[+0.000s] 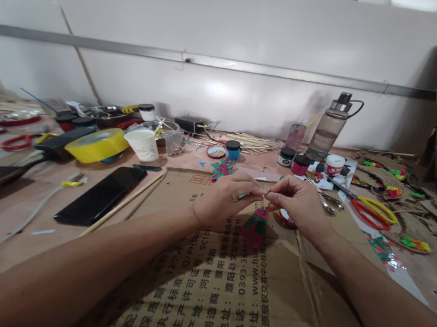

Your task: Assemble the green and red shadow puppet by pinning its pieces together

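Observation:
Above a flattened cardboard sheet (286,285), my left hand (228,195) and my right hand (297,201) meet almost fingertip to fingertip. Both are closed in a pinch around something small and thin, too small to make out. Just below the fingertips is a painted pink-and-green cutout (257,227); whether it hangs from them or lies on the cardboard I cannot tell. A similar painted cutout (222,169) lies beyond my left hand. Partly hidden by my right hand is a small red-rimmed lid (287,217).
Left of the cardboard are a black phone (101,195), a wooden stick (123,205), yellow tape (97,144) and a paper cup (142,144). Behind stand paint jars (300,164) and a water bottle (327,128). Scissors (372,210) and rope-wrapped pieces (409,240) lie to the right.

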Demonstrator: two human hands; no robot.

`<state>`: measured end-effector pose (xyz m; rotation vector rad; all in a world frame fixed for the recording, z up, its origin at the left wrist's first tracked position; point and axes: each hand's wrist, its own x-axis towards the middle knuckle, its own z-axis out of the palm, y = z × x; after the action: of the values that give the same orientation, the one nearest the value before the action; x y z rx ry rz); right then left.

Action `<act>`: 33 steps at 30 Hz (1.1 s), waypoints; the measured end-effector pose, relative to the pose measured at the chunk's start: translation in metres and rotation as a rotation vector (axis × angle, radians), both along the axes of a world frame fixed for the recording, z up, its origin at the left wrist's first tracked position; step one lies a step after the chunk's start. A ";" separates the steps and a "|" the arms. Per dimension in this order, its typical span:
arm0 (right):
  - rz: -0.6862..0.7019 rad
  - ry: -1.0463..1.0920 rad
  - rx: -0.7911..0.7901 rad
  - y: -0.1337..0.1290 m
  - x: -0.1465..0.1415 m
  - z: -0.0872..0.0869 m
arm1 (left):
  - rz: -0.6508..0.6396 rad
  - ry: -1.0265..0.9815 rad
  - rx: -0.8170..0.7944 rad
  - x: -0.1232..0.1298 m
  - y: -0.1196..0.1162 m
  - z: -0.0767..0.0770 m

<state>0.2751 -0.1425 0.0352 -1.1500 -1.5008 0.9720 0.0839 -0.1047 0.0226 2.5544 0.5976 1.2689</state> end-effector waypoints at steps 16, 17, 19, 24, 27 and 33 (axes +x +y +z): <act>0.016 0.025 -0.001 0.003 0.003 0.001 | 0.242 -0.130 -0.478 -0.008 0.014 0.021; 0.008 0.040 -0.007 0.004 0.003 0.001 | 0.338 -0.139 -0.502 -0.012 0.018 0.025; 0.006 0.055 -0.015 0.004 0.002 0.001 | 0.500 -0.043 -0.540 -0.023 0.026 0.033; -0.001 0.055 -0.014 0.004 -0.001 0.003 | 0.644 0.497 -0.562 -0.051 0.042 0.025; 0.002 0.046 -0.019 0.003 -0.003 0.006 | 0.639 0.642 -0.605 -0.052 0.048 0.007; -0.007 0.007 0.033 0.005 -0.002 0.001 | 0.655 0.720 -0.518 -0.033 0.048 0.009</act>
<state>0.2729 -0.1370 0.0361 -1.1268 -1.5007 0.9419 0.0511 -0.0570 0.0316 2.3516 1.7364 0.1638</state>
